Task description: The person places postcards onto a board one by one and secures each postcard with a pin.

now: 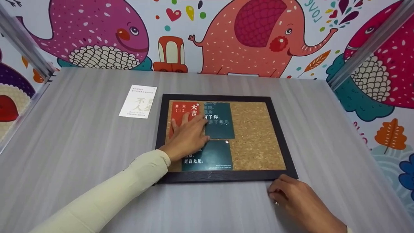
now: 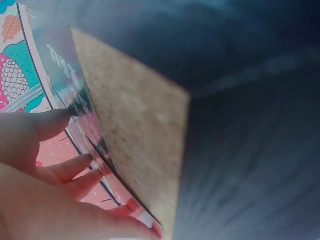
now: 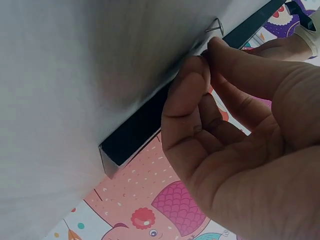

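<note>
A black-framed cork board (image 1: 258, 136) lies on the table. Spread over its left part, my left hand (image 1: 189, 137) rests on the red card (image 1: 185, 107) with nearly straight fingers; its fingertips reach the upper teal card (image 1: 219, 129). Below lies another teal card (image 1: 213, 155), partly under the wrist. Shiny tack heads show on the red card and the lower teal card. My right hand (image 1: 299, 197), just outside the near right corner of the frame, has thumb and forefinger together. A metal thumbtack (image 3: 217, 27) shows at its fingertips in the right wrist view.
A white printed card (image 1: 139, 102) lies on the grey table (image 1: 81, 136), left of the board. Behind the table stands a wall (image 1: 181, 19) with cartoon animals, with metal posts (image 1: 365, 42) at the sides.
</note>
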Demonstrator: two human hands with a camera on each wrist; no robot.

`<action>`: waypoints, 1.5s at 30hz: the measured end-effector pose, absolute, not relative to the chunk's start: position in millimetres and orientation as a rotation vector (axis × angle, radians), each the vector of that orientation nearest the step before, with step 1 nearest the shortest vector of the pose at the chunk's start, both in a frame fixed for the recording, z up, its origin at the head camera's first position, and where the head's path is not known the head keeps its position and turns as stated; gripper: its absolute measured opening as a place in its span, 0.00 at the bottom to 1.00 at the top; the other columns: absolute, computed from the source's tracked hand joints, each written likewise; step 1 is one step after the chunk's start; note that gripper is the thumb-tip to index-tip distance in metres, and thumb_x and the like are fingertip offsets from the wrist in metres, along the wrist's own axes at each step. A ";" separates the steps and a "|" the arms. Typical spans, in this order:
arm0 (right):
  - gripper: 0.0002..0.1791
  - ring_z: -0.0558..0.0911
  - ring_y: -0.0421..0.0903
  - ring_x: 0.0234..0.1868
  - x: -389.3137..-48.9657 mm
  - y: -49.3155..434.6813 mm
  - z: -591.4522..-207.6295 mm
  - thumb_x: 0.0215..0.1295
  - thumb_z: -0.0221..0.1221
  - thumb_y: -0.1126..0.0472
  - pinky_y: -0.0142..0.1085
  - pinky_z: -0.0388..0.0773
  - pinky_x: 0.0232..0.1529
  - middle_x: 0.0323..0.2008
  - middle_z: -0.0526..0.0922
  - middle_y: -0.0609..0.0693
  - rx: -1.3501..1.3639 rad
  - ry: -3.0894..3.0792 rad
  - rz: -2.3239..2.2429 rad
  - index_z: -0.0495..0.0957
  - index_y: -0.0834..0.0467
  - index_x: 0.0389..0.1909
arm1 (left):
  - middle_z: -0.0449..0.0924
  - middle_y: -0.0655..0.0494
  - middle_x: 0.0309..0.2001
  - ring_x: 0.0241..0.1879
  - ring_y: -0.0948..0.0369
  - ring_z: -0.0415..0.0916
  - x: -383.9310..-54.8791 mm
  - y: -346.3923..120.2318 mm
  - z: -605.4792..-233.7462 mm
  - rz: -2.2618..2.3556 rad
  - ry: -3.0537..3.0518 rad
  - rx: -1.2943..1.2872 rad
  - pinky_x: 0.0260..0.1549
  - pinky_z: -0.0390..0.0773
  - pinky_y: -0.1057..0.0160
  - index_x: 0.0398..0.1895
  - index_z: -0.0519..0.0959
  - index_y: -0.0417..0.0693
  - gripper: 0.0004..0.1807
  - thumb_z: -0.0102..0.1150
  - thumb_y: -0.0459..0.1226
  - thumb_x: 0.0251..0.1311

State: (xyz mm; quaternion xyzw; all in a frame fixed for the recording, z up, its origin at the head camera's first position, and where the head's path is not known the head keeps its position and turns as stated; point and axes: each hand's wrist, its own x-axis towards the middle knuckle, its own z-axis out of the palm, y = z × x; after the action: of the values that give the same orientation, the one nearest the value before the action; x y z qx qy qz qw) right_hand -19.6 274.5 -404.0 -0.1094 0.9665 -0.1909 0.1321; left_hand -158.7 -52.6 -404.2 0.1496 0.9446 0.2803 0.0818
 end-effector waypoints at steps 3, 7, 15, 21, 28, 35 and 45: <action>0.15 0.77 0.35 0.32 -20.0 273.3 -397.9 0.65 0.77 0.68 0.33 0.82 0.34 0.33 0.80 0.36 -0.324 2.836 -0.572 0.88 0.42 0.33 | 0.62 0.49 0.86 0.87 0.36 0.43 -158.0 -51.6 -404.9 0.838 2.825 0.443 0.75 0.28 0.17 0.80 0.74 0.45 0.34 0.69 0.43 0.75; 0.15 0.77 0.32 0.31 -23.2 271.8 -390.1 0.64 0.77 0.69 0.31 0.81 0.32 0.32 0.80 0.35 -0.390 2.939 -0.623 0.89 0.43 0.32 | 0.61 0.49 0.86 0.87 0.35 0.43 -157.9 -51.6 -404.5 0.841 2.819 0.436 0.74 0.27 0.17 0.80 0.74 0.45 0.33 0.69 0.43 0.75; 0.16 0.85 0.35 0.37 -34.6 266.9 -381.5 0.61 0.76 0.76 0.33 0.86 0.37 0.34 0.86 0.36 -0.518 3.069 -0.777 0.89 0.49 0.33 | 0.63 0.48 0.85 0.87 0.36 0.44 -159.2 -51.4 -405.1 0.840 2.822 0.445 0.74 0.29 0.16 0.79 0.75 0.44 0.32 0.69 0.41 0.75; 0.14 0.87 0.38 0.38 -54.9 261.0 -370.7 0.64 0.73 0.78 0.35 0.88 0.38 0.35 0.89 0.43 -0.482 3.037 -0.874 0.89 0.54 0.34 | 0.64 0.48 0.85 0.87 0.37 0.45 -159.0 -51.2 -404.7 0.822 2.829 0.441 0.74 0.29 0.16 0.79 0.75 0.45 0.33 0.69 0.42 0.74; 0.09 0.87 0.43 0.34 -82.7 256.7 -366.9 0.70 0.69 0.75 0.32 0.86 0.34 0.31 0.89 0.47 -0.433 3.003 -1.005 0.88 0.59 0.34 | 0.63 0.48 0.85 0.87 0.35 0.43 -159.2 -51.2 -404.6 0.832 2.817 0.448 0.73 0.29 0.16 0.79 0.74 0.44 0.33 0.69 0.42 0.75; 0.06 0.83 0.43 0.34 -117.5 253.5 -379.9 0.73 0.69 0.71 0.29 0.80 0.36 0.32 0.90 0.49 -0.453 3.013 -1.003 0.88 0.61 0.34 | 0.62 0.48 0.86 0.87 0.34 0.42 -158.0 -52.3 -403.8 0.845 2.807 0.448 0.74 0.27 0.16 0.80 0.74 0.44 0.33 0.68 0.42 0.76; 0.04 0.82 0.47 0.37 -152.4 249.2 -382.5 0.75 0.68 0.69 0.29 0.77 0.36 0.35 0.88 0.54 -0.417 2.923 -1.135 0.87 0.62 0.37 | 0.63 0.47 0.85 0.87 0.34 0.42 -158.8 -52.0 -404.4 0.840 2.808 0.434 0.74 0.29 0.16 0.80 0.74 0.45 0.33 0.68 0.43 0.76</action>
State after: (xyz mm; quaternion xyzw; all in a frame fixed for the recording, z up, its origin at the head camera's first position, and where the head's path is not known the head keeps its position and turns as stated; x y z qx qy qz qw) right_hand -152.4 249.2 -382.5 -0.1317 0.9240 -0.3588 -0.0109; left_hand -158.8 -52.0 -404.4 0.1459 0.9439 0.2825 0.0893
